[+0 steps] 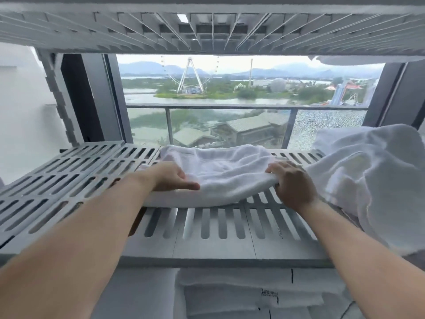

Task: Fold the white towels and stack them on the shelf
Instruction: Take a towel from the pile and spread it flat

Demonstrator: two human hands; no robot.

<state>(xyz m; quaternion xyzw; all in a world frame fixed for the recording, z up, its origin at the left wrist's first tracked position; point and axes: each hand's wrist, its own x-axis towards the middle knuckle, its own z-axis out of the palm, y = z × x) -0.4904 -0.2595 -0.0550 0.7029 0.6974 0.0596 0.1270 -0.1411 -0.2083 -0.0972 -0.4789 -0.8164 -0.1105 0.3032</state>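
A white towel (pixel 218 173) lies partly folded across the middle of the grey slatted shelf (pixel 73 171). My left hand (pixel 171 177) rests on the towel's left end with fingers pinching its front edge. My right hand (pixel 293 185) grips the towel's right end, lifting it slightly off the slats. A heap of unfolded white towels (pixel 372 180) sits at the right end of the shelf, close to my right hand.
Another slatted shelf (pixel 207 28) hangs low overhead. Folded white towels (pixel 241 293) lie stacked on the level below. Behind the shelf stands a window with a dark frame (pixel 115 97) and a balcony rail (pixel 230 107).
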